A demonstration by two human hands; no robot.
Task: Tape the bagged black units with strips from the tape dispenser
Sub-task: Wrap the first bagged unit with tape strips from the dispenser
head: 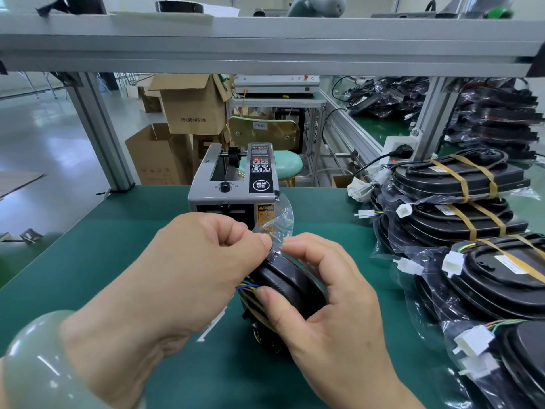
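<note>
A bagged black unit (290,286) stands on edge on the green mat, tan tape strips across its lower part and coloured wires at its left. My left hand (188,261) pinches the clear bag's loose top (277,224) between thumb and forefinger. My right hand (321,293) grips the unit, thumb on its near face and fingers over its top edge. Just behind my hands sits the grey tape dispenser (236,184) with a black control panel. No free strip of tape shows at its outlet, which my left hand partly hides.
Stacks of taped, bagged black units (460,187) with white connectors fill the mat's right side. An aluminium frame post (103,131) stands at the back left. Cardboard boxes (191,104) and a green stool (274,165) lie beyond the mat's far edge.
</note>
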